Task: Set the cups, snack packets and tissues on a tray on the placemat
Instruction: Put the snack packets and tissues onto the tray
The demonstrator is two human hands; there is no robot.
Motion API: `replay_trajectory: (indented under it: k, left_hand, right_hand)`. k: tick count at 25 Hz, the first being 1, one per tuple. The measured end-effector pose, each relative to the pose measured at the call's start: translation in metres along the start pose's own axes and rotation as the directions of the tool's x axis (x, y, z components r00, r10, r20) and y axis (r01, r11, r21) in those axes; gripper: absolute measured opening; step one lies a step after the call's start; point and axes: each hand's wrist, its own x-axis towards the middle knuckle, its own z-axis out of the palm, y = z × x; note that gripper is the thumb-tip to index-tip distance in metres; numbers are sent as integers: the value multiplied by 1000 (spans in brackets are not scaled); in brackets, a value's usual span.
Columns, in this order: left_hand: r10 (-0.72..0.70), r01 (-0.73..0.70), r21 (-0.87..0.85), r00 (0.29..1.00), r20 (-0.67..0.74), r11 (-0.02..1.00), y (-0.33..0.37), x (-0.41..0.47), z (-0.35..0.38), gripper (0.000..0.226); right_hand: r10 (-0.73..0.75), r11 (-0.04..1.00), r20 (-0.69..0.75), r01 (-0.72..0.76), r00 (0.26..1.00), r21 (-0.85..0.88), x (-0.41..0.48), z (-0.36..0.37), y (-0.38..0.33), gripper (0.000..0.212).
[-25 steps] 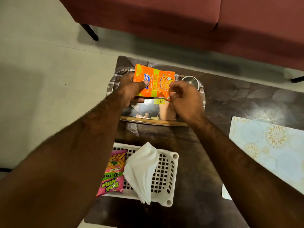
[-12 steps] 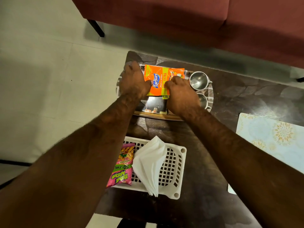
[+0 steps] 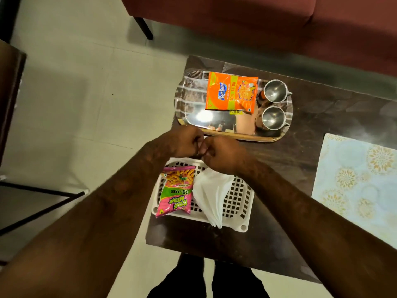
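Observation:
A shiny steel tray (image 3: 193, 104) lies on the dark table. On it rest an orange snack packet (image 3: 231, 92) and two steel cups (image 3: 276, 91) (image 3: 272, 118) at its right end. Nearer me, a white plastic basket (image 3: 238, 198) holds a pink snack packet (image 3: 177, 191) and a stack of white tissues (image 3: 211, 195). My left hand (image 3: 182, 143) and my right hand (image 3: 221, 153) hover together over the basket's far edge, fingers curled, knuckles touching, holding nothing. A pale floral placemat (image 3: 356, 183) lies at the right.
The dark table (image 3: 300, 151) is small; its left and near edges drop to a tiled floor. A red sofa (image 3: 279, 24) stands beyond it. A dark piece of furniture with thin metal legs (image 3: 43, 194) stands at the left. My legs show below the table's near edge.
Both hands let go of the orange packet, which now lies on the tray, and drew back toward me to the basket's far edge.

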Motion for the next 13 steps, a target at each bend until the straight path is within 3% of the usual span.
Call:
replay_trajectory:
  k: [2, 5, 8, 13]
  left_hand:
    - [-41, 42, -27, 999, 34, 999, -16, -23, 5, 13]
    - [-89, 82, 70, 992, 88, 994, -39, -50, 16, 24]
    - [-149, 135, 175, 986, 72, 975, -50, -61, 34, 45]
    - [-127, 106, 300, 990, 53, 948, -50, -60, 52, 49]
  right_hand:
    - [-24, 999, 134, 20, 991, 33, -6, 22, -12, 26]
    - [-39, 998, 250, 50, 968, -38, -10, 54, -24, 61]
    - [35, 992, 191, -11, 981, -127, -13, 78, -29, 77]
    - [68, 984, 101, -50, 993, -172, -17, 95, -31, 76]
